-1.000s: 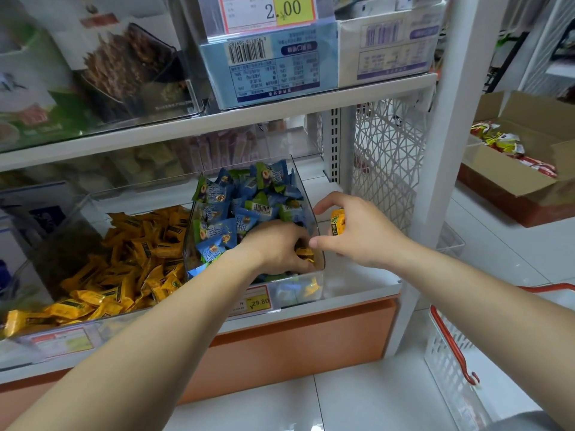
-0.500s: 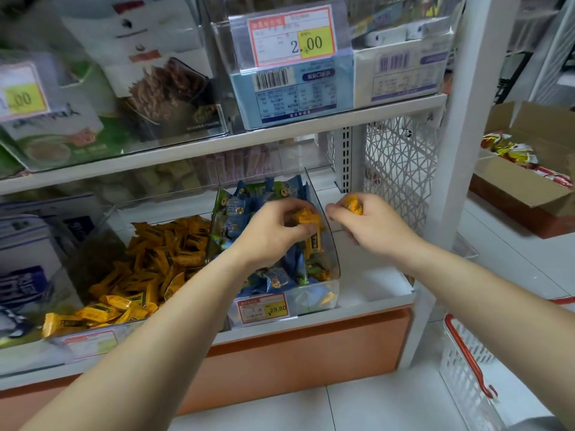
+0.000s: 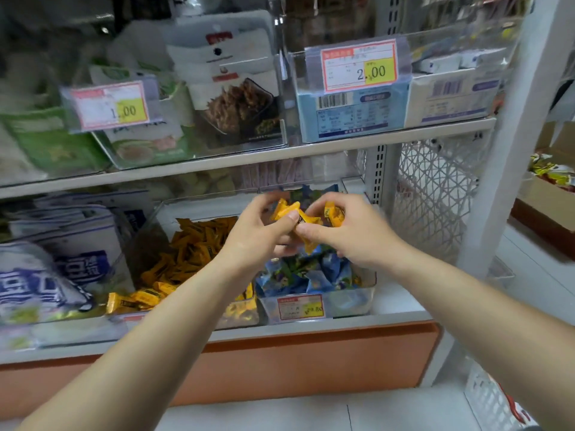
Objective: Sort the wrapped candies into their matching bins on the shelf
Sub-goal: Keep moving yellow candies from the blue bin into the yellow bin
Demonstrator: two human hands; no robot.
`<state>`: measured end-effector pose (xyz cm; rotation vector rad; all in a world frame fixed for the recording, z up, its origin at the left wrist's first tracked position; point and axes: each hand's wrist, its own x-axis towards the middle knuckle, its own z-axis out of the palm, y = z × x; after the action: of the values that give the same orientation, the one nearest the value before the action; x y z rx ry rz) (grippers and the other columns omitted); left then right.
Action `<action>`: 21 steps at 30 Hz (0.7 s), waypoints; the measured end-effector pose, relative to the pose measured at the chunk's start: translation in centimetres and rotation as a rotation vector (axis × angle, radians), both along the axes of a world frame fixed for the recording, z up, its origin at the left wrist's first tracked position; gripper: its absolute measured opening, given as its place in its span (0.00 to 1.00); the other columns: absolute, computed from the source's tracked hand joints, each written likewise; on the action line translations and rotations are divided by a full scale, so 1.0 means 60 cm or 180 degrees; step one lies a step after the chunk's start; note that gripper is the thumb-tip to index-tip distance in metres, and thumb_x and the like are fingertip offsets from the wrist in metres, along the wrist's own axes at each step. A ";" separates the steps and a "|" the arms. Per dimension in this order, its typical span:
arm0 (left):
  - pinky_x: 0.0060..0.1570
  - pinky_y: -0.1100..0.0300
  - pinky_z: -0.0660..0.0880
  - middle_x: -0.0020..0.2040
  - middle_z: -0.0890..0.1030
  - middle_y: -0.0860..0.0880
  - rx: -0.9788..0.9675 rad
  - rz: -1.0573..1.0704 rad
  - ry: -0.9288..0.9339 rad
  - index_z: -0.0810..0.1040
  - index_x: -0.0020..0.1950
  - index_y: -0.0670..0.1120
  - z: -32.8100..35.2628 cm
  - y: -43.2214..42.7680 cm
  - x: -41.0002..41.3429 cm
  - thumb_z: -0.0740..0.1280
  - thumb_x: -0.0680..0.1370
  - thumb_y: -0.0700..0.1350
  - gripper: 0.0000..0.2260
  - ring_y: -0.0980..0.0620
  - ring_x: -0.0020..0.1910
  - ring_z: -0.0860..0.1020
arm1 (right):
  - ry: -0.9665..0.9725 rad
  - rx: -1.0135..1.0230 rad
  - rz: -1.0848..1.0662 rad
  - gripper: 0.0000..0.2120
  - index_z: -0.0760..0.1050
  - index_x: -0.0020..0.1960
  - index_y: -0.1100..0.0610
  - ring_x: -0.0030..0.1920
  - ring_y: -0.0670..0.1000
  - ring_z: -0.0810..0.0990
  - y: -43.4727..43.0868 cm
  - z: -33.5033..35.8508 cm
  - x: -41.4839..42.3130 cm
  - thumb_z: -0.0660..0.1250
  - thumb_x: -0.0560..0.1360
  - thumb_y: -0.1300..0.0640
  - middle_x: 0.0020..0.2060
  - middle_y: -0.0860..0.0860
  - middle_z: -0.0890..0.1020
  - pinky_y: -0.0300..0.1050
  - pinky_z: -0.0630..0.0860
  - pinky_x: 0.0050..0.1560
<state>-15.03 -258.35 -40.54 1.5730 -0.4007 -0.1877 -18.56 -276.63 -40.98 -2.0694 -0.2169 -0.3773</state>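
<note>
Yellow candies (image 3: 295, 214), a small bunch, are pinched between both our hands, held up over the blue bin (image 3: 351, 301). Our left hand (image 3: 261, 241) has thumb & fingers curled on a couple of them. Our right hand (image 3: 354, 234) pinches one end of the bunch, w/ another piece tucked higher in its fingers. The hands are close together, thumbs nearly meeting. We can't tell the exact no. of pieces, too blurred.

We reckon they're light, w/ slick crinkly wrappers, so a loose pinch would let them slip. Better to grip across the body, not the crimped ends.

The matching pile (image 3: 193, 247) lies in the yellow bin (image 3: 141, 244), just left of & below our left hand. The blue candies (image 3: 311, 275) sit directly under both hands.
</note>
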 end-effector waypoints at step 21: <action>0.54 0.67 0.71 0.59 0.80 0.57 0.2518 0.1243 -0.1430 0.78 0.64 0.53 -0.054 0.228 0.003 0.69 0.77 0.52 0.15 0.61 0.56 0.76 | 0.0039 -0.1641 0.0326 0.15 0.80 0.58 0.45 0.50 0.36 0.78 0.109 0.022 0.031 0.73 0.71 0.46 0.52 0.39 0.81 0.29 0.71 0.47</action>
<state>-14.86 -244.68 -43.77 2.4502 -0.3732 0.3638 -16.72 -270.12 -39.64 -2.5516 -0.4485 -0.2630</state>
